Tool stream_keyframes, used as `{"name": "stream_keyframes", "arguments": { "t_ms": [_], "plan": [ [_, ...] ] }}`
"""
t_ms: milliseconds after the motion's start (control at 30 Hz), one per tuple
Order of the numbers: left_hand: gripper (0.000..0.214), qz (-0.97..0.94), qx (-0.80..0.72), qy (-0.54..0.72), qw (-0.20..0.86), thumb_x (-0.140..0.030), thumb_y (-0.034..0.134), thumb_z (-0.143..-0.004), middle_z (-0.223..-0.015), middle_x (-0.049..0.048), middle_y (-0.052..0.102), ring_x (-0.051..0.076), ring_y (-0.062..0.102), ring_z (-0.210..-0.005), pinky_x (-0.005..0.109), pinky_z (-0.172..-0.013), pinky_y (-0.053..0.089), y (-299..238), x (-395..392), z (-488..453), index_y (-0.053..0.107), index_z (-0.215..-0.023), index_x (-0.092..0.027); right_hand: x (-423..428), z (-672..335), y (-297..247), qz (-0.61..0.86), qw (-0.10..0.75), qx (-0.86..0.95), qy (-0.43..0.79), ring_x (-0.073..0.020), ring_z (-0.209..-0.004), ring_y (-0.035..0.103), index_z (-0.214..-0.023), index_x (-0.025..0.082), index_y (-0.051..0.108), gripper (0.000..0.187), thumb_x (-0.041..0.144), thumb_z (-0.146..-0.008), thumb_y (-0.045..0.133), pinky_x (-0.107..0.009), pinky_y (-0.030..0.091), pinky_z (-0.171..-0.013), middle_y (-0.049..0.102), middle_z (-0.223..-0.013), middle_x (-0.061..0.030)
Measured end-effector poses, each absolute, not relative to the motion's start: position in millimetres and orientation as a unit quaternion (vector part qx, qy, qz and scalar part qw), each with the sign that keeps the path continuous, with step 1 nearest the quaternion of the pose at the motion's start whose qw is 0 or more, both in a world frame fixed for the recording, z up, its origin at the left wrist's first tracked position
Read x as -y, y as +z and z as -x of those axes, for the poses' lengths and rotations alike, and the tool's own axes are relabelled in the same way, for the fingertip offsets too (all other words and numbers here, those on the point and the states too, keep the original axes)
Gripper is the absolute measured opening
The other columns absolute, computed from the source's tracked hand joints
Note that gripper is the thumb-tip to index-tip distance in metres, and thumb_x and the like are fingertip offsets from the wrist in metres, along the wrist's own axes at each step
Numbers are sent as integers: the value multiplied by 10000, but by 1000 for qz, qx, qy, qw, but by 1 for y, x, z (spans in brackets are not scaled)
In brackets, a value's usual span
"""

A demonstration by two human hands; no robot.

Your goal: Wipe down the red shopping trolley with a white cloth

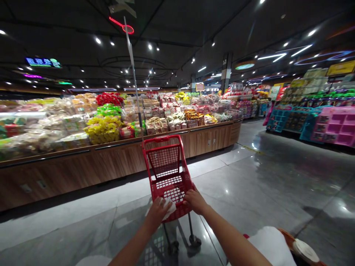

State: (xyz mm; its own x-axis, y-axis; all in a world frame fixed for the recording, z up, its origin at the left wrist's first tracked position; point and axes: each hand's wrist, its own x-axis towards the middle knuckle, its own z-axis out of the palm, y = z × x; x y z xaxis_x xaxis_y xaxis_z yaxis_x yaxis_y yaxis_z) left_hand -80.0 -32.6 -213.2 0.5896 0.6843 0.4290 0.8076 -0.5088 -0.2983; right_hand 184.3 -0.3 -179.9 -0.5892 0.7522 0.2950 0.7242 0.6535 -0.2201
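A small red shopping cart [182, 212] with grid walls stands on the floor in front of me. My left hand [158, 211] is closed on a crumpled white wipe [171, 211], at the near left corner of the cart; whether it is paper or cloth I cannot tell. At the near right side of the rim, my right hand [195, 201] has its fingers wrapped round the red frame. No goods show in the cart. Its lower part is partly hidden by my hands and forearms.
Beyond the cart runs a long wood-panelled display counter [122, 159] piled with bagged snacks, including yellow packs [104, 131]. A thin upright pole [135, 85] rises at the counter. Pink and blue racks [332, 125] stand at right on the glossy grey floor [249, 177].
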Motion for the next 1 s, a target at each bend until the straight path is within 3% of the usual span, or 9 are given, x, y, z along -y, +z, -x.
{"name": "stream_keyframes", "arguments": {
  "t_ms": [233,400,667,867,1000],
  "plan": [
    [313,805,537,-150,205,-252,528,-916,-1130,66,625,254,548,-1039,417,-877,452,-211,33,-5,598,-1213,-322,12,-173,-194,458,234,858,7,-197,-1044,518,-904,188,614,68,228,-910,559,-381,211,-1119,635,-988,-32],
    [285,840,509,-82,168,-224,474,-935,-1118,80,615,258,550,-1001,406,-817,467,-185,33,8,590,-1189,-283,6,-185,-187,467,196,862,2,-193,-968,546,-906,186,622,141,303,-929,547,-370,235,-1106,646,-958,-33],
    [316,877,452,-69,150,-181,571,-893,-1222,76,589,257,522,-1134,438,-951,429,-192,32,72,575,-1192,-284,-2,-192,-182,461,192,865,37,-201,-993,536,-919,173,644,202,318,-934,504,-383,251,-1088,638,-965,-46],
    [316,836,512,-113,160,-215,502,-930,-1196,102,610,276,545,-1114,442,-909,470,-205,38,26,561,-1236,-265,17,-158,-209,435,275,854,78,-202,-1055,535,-1012,182,607,209,141,-865,464,-450,159,-1145,631,-1048,-63],
    [325,899,410,-86,129,-293,541,-922,-1184,85,613,247,546,-1084,405,-917,468,-187,37,29,545,-1247,-283,16,-167,-225,457,342,812,121,-176,-872,566,-844,207,575,214,198,-921,376,-489,165,-1144,617,-838,-11]
  ]
}}
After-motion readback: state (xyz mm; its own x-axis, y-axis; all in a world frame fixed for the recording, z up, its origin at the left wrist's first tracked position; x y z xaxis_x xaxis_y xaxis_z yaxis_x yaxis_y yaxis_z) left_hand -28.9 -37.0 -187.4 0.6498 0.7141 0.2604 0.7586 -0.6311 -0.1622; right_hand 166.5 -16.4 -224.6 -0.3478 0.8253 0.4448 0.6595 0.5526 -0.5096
